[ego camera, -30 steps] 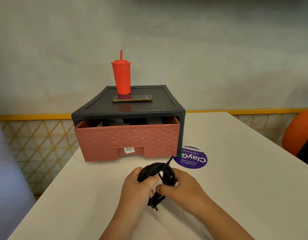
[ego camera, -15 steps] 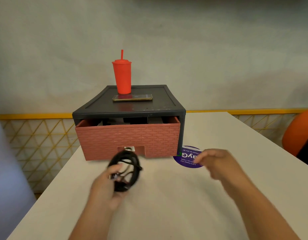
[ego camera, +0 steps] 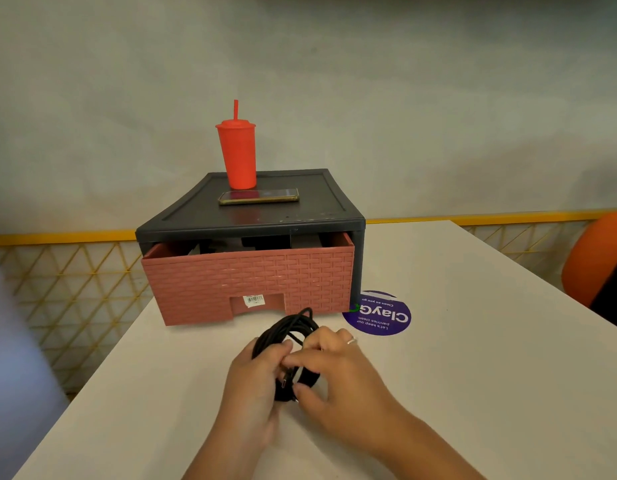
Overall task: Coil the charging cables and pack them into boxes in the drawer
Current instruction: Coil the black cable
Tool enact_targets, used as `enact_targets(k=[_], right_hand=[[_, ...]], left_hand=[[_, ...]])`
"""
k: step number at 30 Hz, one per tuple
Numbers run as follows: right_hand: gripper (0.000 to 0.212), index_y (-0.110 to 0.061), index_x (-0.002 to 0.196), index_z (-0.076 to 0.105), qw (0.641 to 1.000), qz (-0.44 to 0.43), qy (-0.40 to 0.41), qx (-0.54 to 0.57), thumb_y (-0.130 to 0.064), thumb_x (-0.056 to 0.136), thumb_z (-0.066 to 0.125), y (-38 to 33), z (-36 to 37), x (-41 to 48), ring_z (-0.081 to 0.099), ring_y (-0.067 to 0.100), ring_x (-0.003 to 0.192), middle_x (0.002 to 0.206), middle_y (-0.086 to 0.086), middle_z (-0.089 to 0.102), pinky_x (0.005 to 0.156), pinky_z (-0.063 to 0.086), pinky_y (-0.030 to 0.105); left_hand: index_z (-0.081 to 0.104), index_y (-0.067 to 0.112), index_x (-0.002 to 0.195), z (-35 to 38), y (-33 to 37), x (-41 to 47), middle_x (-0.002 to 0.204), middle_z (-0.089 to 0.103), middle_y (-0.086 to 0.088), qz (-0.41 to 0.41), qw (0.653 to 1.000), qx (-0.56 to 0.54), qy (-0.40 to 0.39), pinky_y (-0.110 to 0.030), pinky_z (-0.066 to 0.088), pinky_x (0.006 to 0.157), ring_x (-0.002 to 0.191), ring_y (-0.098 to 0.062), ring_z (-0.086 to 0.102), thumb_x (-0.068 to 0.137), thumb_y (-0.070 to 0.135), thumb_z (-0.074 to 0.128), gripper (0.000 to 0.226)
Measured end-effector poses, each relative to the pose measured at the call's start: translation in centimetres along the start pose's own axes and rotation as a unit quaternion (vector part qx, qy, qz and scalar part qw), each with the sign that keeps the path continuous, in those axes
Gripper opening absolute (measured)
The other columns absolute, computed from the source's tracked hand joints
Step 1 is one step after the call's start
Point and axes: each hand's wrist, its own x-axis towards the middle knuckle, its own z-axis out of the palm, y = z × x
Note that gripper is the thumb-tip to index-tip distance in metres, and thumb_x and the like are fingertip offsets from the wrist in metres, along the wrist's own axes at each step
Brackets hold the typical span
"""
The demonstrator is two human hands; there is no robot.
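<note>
Black cable [ego camera: 289, 332], coiled in round loops, sits pinched in both grips, left hand [ego camera: 257, 382] and right hand [ego camera: 338, 379], above the smooth white table [ego camera: 473, 393].

Purple round sticker [ego camera: 378, 314] on table: "ClayG", "Let's keep our pantries clean".

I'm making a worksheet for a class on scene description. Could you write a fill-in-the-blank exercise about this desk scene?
1. Both hands, left hand and right hand, hold a coiled black ____.
2. The red cup stands on top of the drawer unit, just behind a ____.
3. The pink drawer is slightly ____.
4. The purple sticker lies on the white ____.

Missing words: cable; phone; open; table
</note>
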Motion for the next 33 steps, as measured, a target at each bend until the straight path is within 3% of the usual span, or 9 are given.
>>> enact_targets(k=[4, 8, 11, 16, 21, 25, 27, 30, 33], right_hand=[[0.022, -0.029, 0.094, 0.065, 0.997, -0.045, 0.02, -0.059, -0.032, 0.074, 0.055, 0.6, 0.2, 0.1, 0.036, 0.012, 0.074, 0.086, -0.009, 0.05, 0.068, 0.026, 0.014], [0.008, -0.032, 0.083, 0.05, 0.986, -0.113, 0.052, -0.112, -0.03, 0.076, 0.046, 1.1, 0.5, 0.2, 0.034, 0.004, 0.068, 0.078, -0.014, 0.051, 0.061, 0.024, 0.009], [0.005, -0.03, 0.079, 0.049, 0.989, -0.036, 0.11, 0.093, -0.033, 0.079, 0.045, 0.4, -0.9, 0.2, 0.045, -0.001, 0.072, 0.079, -0.02, 0.054, 0.065, 0.036, 0.007], [0.013, -0.02, 0.077, 0.053, 0.909, 0.136, 0.23, 0.32, -0.033, 0.08, 0.055, 0.4, -2.1, 0.4, 0.053, -0.001, 0.064, 0.07, -0.012, 0.059, 0.063, 0.044, 0.011], [0.017, -0.012, 0.082, 0.056, 0.859, 0.26, 0.152, 0.413, -0.011, 0.095, 0.045, 0.7, -2.1, 0.8, 0.059, -0.002, 0.07, 0.081, -0.005, 0.062, 0.064, 0.047, 0.017], [0.019, -0.012, 0.078, 0.053, 0.743, 0.31, 0.081, 0.587, -0.013, 0.095, 0.045, 0.6, -2.3, 0.7, 0.063, 0.015, 0.076, 0.085, 0.004, 0.067, 0.065, 0.053, 0.031], [0.019, -0.012, 0.077, 0.048, 0.71, 0.336, 0.057, 0.615, -0.013, 0.096, 0.044, 0.7, -2.5, 0.6, 0.064, 0.022, 0.074, 0.085, 0.01, 0.066, 0.061, 0.054, 0.033], [0.014, -0.012, 0.083, 0.046, 0.738, 0.334, 0.041, 0.585, -0.014, 0.097, 0.043, 1.3, -3.1, 0.4, 0.065, 0.022, 0.075, 0.09, 0.012, 0.065, 0.06, 0.055, 0.03], [0.017, -0.013, 0.082, 0.045, 0.76, 0.321, 0.047, 0.564, -0.007, 0.096, 0.04, 2.0, -4.4, -0.3, 0.065, 0.016, 0.07, 0.089, 0.009, 0.069, 0.062, 0.054, 0.026]], left_hand=[[0.059, 0.005, 0.073, 0.0, -0.2, -0.1, 0.059, 0.056, -0.009, -0.024, 0.999, 0.007, -0.03, -0.028, 0.043, 0.053, 0.056, -0.02, 0.053, 0.084, -0.002, 0.053, 0.014], [0.054, 0.008, 0.061, 0.0, -0.3, 0.0, 0.052, 0.039, -0.006, -0.038, 0.998, 0.016, -0.039, -0.024, 0.035, 0.041, 0.048, -0.016, 0.037, 0.081, -0.002, 0.053, 0.023], [0.056, 0.009, 0.07, -0.4, 0.0, 0.1, 0.048, 0.034, -0.002, -0.008, 0.999, 0.032, -0.02, -0.024, 0.034, 0.037, 0.046, -0.016, 0.036, 0.084, 0.007, 0.06, 0.014], [0.062, 0.01, 0.087, -0.2, 0.2, -0.1, 0.046, 0.033, 0.002, 0.037, 0.999, 0.027, -0.021, -0.024, 0.037, 0.037, 0.048, -0.017, 0.035, 0.083, 0.021, 0.065, 0.011], [0.063, 0.012, 0.089, -0.5, 0.4, -0.1, 0.047, 0.034, 0.006, 0.018, 0.999, 0.003, -0.029, -0.022, 0.039, 0.039, 0.04, -0.008, 0.034, 0.082, 0.018, 0.065, 0.01], [0.062, 0.011, 0.093, -0.6, 0.3, -0.2, 0.044, 0.034, 0.005, 0.025, 0.999, -0.001, -0.045, -0.022, 0.04, 0.041, 0.039, -0.007, 0.035, 0.078, 0.025, 0.064, 0.021], [0.063, 0.01, 0.096, -0.4, 0.0, -0.2, 0.043, 0.034, 0.006, 0.035, 0.998, 0.008, -0.044, -0.024, 0.039, 0.046, 0.041, -0.007, 0.034, 0.083, 0.028, 0.06, 0.022], [0.064, 0.014, 0.096, -0.2, -0.6, -0.1, 0.044, 0.036, 0.005, 0.054, 0.997, 0.024, -0.051, -0.028, 0.038, 0.052, 0.044, -0.009, 0.036, 0.086, 0.034, 0.056, 0.024], [0.065, 0.03, 0.089, -0.2, -1.2, -0.3, 0.049, 0.046, 0.007, 0.145, 0.974, 0.133, -0.11, -0.025, 0.044, 0.059, 0.053, -0.009, 0.046, 0.086, 0.044, 0.058, 0.016]])
